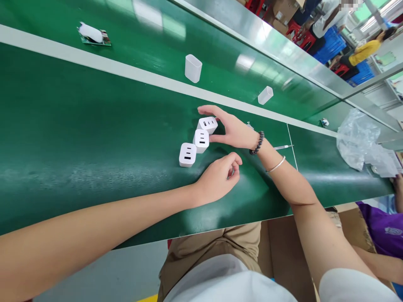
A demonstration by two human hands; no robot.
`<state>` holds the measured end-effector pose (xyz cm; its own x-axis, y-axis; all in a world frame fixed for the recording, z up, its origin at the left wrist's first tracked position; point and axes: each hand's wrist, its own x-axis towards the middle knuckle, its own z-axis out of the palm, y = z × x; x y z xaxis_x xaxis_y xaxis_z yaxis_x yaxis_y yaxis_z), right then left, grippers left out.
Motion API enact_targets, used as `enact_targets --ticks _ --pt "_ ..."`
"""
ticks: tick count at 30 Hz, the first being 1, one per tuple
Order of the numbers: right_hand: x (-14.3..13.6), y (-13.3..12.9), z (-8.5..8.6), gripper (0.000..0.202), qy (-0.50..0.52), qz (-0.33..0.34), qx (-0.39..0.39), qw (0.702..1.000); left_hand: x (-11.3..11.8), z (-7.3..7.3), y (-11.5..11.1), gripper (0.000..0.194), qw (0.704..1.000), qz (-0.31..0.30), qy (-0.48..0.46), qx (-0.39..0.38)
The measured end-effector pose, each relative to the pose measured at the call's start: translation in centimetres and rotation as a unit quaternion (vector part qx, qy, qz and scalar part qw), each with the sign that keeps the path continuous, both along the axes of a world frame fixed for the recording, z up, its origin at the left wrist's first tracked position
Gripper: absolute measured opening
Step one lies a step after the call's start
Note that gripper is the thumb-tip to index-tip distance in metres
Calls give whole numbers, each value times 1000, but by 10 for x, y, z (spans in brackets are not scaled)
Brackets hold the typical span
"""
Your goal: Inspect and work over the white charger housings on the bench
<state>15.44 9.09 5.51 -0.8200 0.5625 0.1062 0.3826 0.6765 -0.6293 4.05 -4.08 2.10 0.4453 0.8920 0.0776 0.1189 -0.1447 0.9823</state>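
Three white charger blocks stand in a slanting row on the green work surface: a near one (pixel 187 154), a middle one (pixel 201 140) and a far one (pixel 208 124). Dark port slots show on their top faces. My right hand (pixel 234 129), with a beaded bracelet and a bangle on the wrist, arches beside the far and middle blocks. Its thumb and forefinger are spread; the thumb tip is at the middle block's edge, contact unclear. My left hand (pixel 218 178) rests nearer to me, right of the near block, its fingers curled with nothing visible in them.
Beyond a pale strip stand two white sleeve-like housings (pixel 193 68) (pixel 265 95) and a circuit board with a white part (pixel 94 34). A slim metal tool (pixel 283 147) lies behind my right wrist. Clear plastic bags (pixel 359 138) lie at right, near a person in purple (pixel 382 228).
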Motion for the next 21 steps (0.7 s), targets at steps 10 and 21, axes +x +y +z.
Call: enact_targets --ticks 10,21 --pt "55 -46 20 60 169 -179 -245 938 -3 2 -1 27 991 20 -109 -77" --pt "71 -89 -4 69 168 -112 -308 930 -1 2 7 20 962 3 -214 -171"
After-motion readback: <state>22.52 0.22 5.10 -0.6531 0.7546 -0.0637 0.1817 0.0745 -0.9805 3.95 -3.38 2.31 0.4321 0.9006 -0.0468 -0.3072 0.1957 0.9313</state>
